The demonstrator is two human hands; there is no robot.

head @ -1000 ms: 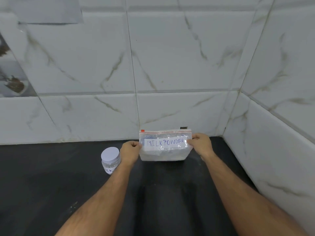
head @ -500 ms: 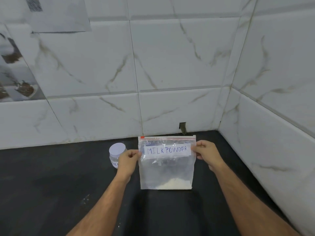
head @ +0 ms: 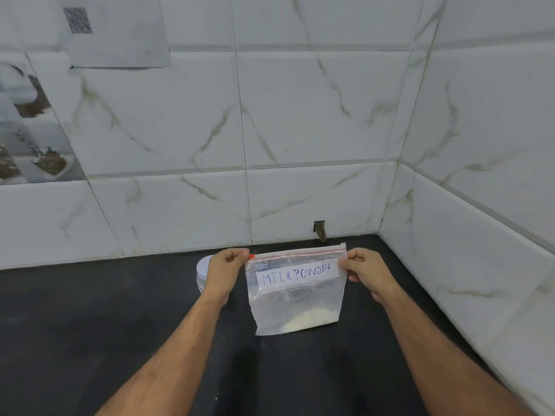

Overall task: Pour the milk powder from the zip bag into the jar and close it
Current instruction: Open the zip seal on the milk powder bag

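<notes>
Head view, one item in hand: clear zip bag, hung upright between both hands above the dark surface, its red zip strip running along the top edge and seemingly still sealed. White label on the front reads "MILK POWDER". Powder: a small pale heap settled in the bottom of the bag, most of the bag slack above it. Left hand: fingers pinched shut on the bag's top left corner, beside the red end of the zip. Right hand: fingers pinched shut on the top right corner, at the end of the label. Jar: clear, with a white lid on, standing on the surface just behind the left hand and mostly hidden by it. Bounds: tiled wall close behind the bag; a second tiled wall meets it in a corner to the right, near the right hand. Open room: bare dark surface stretching to the left and toward the person.
</notes>
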